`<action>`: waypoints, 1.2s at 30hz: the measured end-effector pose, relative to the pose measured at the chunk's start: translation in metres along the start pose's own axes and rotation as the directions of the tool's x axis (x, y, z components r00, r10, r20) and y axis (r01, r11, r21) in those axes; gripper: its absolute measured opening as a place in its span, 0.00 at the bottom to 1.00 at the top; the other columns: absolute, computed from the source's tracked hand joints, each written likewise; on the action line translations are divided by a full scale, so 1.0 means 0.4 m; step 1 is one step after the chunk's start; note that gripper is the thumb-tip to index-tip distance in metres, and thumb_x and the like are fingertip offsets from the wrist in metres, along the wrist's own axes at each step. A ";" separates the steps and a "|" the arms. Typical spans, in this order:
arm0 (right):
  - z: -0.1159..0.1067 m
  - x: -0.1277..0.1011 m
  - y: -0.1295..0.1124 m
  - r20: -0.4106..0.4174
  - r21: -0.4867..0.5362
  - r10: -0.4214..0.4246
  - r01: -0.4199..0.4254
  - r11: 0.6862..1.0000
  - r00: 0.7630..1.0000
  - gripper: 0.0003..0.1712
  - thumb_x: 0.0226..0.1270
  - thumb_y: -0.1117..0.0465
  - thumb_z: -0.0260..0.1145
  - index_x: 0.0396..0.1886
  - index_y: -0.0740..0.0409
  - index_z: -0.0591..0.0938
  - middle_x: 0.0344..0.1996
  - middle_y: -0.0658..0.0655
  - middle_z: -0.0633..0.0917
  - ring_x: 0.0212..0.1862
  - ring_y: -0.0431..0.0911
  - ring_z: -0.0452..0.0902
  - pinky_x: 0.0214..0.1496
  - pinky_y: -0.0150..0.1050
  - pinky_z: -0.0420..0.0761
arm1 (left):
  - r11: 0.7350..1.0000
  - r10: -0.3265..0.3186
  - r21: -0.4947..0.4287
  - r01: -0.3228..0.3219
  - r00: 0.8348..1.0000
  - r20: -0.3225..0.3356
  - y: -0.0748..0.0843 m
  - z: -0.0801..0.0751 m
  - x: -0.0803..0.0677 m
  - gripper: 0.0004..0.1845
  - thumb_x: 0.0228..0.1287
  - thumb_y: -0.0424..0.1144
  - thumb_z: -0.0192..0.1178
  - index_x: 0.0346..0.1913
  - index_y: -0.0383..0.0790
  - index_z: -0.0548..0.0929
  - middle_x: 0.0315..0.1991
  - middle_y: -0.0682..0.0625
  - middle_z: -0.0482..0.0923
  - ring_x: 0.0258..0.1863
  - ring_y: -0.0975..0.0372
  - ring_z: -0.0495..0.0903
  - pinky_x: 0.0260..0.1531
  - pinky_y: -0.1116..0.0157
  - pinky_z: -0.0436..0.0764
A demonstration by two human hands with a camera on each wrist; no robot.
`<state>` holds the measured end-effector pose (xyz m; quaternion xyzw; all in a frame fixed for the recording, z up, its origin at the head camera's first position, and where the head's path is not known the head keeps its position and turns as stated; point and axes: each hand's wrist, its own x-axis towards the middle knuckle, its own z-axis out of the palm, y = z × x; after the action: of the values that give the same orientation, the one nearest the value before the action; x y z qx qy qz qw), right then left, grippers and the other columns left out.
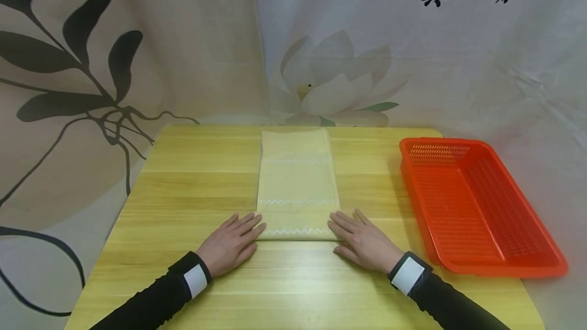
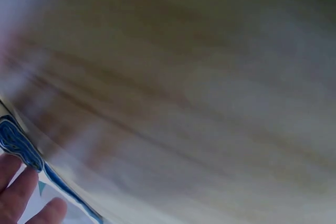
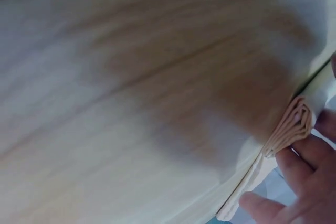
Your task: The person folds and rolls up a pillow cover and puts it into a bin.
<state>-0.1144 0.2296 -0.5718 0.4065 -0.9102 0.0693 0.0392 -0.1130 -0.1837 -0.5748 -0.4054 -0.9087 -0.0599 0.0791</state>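
A pale yellow cloth (image 1: 297,180) with white zigzag lines lies as a long strip on the table, its near end folded over. My left hand (image 1: 229,244) touches the left side of that folded end, fingers extended and thumb apart. On the opposite side, my right hand (image 1: 365,242) rests its extended fingers against the right edge. In the left wrist view, fingertips (image 2: 21,192) touch the end of the stacked cloth layers (image 2: 20,142), which look bluish there. Fingers (image 3: 296,169) in the right wrist view meet the other layered end (image 3: 291,127). Neither palm's underside shows.
An orange-red plastic basket (image 1: 458,253) with perforated walls stands at the right side of the wooden table (image 1: 206,167). Behind the table hangs a printed curtain (image 1: 206,39) with leaves, a lotus and dark characters.
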 end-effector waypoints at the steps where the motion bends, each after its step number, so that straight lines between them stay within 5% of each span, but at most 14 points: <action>1: 0.000 -0.001 0.000 0.004 0.000 0.001 -0.001 1.000 1.000 0.38 0.75 0.44 0.71 0.76 0.61 0.77 0.76 0.63 0.76 0.77 0.57 0.71 0.76 0.70 0.66 | 1.000 -0.002 -0.010 0.002 1.000 0.005 -0.002 0.001 0.000 0.29 0.76 0.47 0.66 0.74 0.40 0.78 0.74 0.41 0.76 0.74 0.48 0.74 0.70 0.41 0.74; 11: 0.008 -0.013 0.003 0.031 -0.012 -0.004 0.004 1.000 1.000 0.42 0.78 0.43 0.67 0.80 0.62 0.71 0.79 0.64 0.70 0.80 0.58 0.66 0.77 0.70 0.65 | 1.000 0.021 -0.005 -0.021 0.998 0.063 -0.010 -0.010 0.009 0.28 0.78 0.46 0.63 0.75 0.39 0.78 0.74 0.39 0.75 0.75 0.46 0.73 0.71 0.41 0.73; 20: -0.002 -0.008 0.000 0.057 -0.033 -0.003 0.005 0.999 0.998 0.40 0.77 0.42 0.67 0.79 0.61 0.73 0.78 0.62 0.73 0.79 0.56 0.68 0.78 0.70 0.64 | 0.983 0.083 0.161 -0.085 0.996 0.022 0.008 -0.032 0.041 0.25 0.69 0.48 0.72 0.64 0.41 0.86 0.64 0.41 0.83 0.65 0.47 0.81 0.68 0.42 0.77; 28: -0.008 0.019 0.001 -0.094 -0.116 -0.095 0.084 0.990 0.991 0.33 0.67 0.49 0.78 0.68 0.57 0.84 0.67 0.59 0.84 0.70 0.55 0.79 0.76 0.66 0.69 | 0.940 0.167 0.309 -0.146 0.985 -0.039 0.030 -0.034 0.059 0.22 0.66 0.47 0.75 0.58 0.43 0.86 0.58 0.45 0.86 0.61 0.51 0.84 0.66 0.47 0.80; 36: -0.005 0.036 0.013 -0.105 -0.137 -0.116 0.101 0.985 0.988 0.28 0.61 0.57 0.83 0.60 0.56 0.87 0.56 0.55 0.88 0.60 0.52 0.84 0.73 0.66 0.73 | 0.952 0.158 0.271 -0.142 0.987 -0.038 0.025 -0.020 0.067 0.14 0.68 0.35 0.73 0.54 0.42 0.85 0.54 0.46 0.88 0.56 0.52 0.86 0.64 0.48 0.82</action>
<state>-0.1279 0.2227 -0.5685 0.4476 -0.8855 0.0297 0.1210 -0.1225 -0.1591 -0.5614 -0.4569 -0.8724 0.0573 0.1641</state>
